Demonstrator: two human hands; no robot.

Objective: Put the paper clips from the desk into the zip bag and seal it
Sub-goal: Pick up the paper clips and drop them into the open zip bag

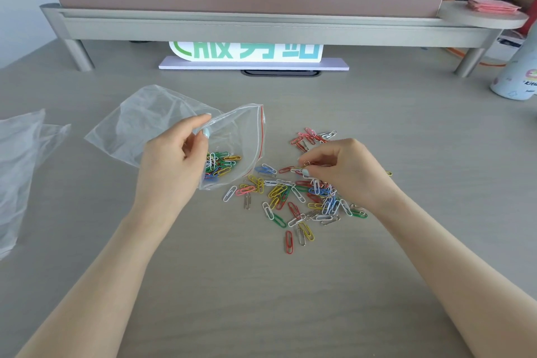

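Note:
A clear zip bag point(139, 125) with a red seal strip lies on the desk, its mouth facing right and held open. My left hand point(174, 160) pinches the upper lip of the mouth between thumb and fingers. Several coloured clips point(220, 164) sit inside the bag near the opening. A loose pile of coloured paper clips point(290, 200) is spread on the desk to the right of the bag. My right hand point(345, 171) is over the pile, its fingertips pinching a few clips at the pile's upper part.
Another clear plastic bag point(20, 160) lies at the left edge. A grey monitor shelf point(261, 26) spans the back, with a sign point(247, 52) beneath it. A white bottle point(514, 75) stands at the right. Bare desk lies in front of my arms.

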